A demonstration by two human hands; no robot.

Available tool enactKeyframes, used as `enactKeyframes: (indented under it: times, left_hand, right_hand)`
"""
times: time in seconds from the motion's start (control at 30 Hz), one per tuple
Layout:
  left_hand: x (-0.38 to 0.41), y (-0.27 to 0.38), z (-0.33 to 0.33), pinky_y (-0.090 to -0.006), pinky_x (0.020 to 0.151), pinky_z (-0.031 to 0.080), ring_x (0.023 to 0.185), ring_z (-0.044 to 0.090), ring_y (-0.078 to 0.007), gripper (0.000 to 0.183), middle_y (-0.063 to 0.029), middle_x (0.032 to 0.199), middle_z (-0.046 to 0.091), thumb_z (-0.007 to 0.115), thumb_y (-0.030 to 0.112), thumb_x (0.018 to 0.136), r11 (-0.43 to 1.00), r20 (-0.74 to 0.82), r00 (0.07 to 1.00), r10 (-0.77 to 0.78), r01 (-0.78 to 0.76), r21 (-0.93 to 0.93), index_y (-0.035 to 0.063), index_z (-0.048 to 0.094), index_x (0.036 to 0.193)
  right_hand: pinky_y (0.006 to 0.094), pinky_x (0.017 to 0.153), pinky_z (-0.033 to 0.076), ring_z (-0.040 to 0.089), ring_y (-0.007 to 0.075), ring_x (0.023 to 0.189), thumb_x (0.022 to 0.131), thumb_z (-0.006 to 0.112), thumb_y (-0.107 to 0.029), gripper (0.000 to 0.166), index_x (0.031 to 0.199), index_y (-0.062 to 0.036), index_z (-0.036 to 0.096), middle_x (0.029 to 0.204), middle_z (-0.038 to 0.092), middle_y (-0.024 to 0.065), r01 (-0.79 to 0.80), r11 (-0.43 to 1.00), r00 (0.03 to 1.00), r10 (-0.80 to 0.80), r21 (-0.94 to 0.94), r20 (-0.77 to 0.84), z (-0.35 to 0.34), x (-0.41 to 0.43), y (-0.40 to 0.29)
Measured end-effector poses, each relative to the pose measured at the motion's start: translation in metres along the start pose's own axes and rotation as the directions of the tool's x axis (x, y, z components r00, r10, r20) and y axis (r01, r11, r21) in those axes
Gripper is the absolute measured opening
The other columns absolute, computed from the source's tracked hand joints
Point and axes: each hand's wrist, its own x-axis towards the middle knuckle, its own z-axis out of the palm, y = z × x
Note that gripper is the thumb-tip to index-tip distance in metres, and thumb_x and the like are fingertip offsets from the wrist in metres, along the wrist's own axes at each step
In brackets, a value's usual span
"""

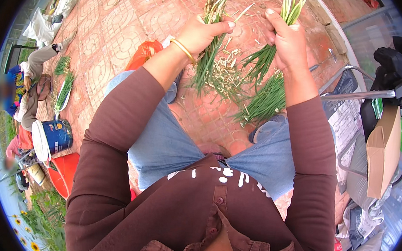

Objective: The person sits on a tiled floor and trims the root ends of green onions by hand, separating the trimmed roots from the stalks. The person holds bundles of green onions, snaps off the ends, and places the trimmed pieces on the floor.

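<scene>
My left hand (208,34), with a gold bangle at the wrist, grips an untrimmed bunch of Chinese chives (214,13) with dry brown husks at the upper end and green leaves hanging below. In my right hand (288,38) is a cleaner bunch of chives (291,8), its pale stems pointing up past the thumb and its green leaves trailing down to the left. Below and between both hands, a heap of dry trimmings (230,69) is scattered over the ground. A pile of green chives (267,99) lies under my right forearm, beside my shoe.
Red patterned paving tiles (123,31) cover the ground. An orange plastic bag (143,53) is by my left knee. At left sit another person (31,76), chive bundles (64,90) and a blue bucket (56,135). A metal-framed chair (359,93) and a cardboard box (381,154) stand at right.
</scene>
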Motion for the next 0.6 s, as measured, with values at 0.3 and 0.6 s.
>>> enactKeyframes:
  times: [0.3,0.6]
  left_hand:
    - [0.001,-0.003,-0.003,-0.0266,0.08,0.043,0.085,0.058,-0.0127,0.022,-0.0038,0.089,0.064,0.07,0.015,0.079,1.0,-0.012,1.0,-0.023,0.022,-0.012,0.0031,0.063,0.097]
    - [-0.002,0.001,0.009,-0.0263,0.077,0.044,0.082,0.058,-0.0114,0.021,-0.0027,0.086,0.064,0.071,0.015,0.078,0.998,0.057,0.998,-0.004,0.008,-0.067,0.0036,0.064,0.095]
  right_hand:
    - [0.0209,0.053,0.041,0.052,0.0061,0.06,0.077,0.074,-0.019,0.025,0.087,0.001,0.063,0.072,0.06,0.0007,-0.008,0.982,0.999,0.0,-0.188,-0.044,-0.002,-0.002,0.01]
    - [0.024,0.055,0.043,0.052,0.0055,0.061,0.08,0.068,-0.017,0.018,0.085,0.0006,0.065,0.066,0.059,-0.0016,0.148,0.916,0.988,-0.149,-0.372,0.027,0.012,-0.004,0.017]
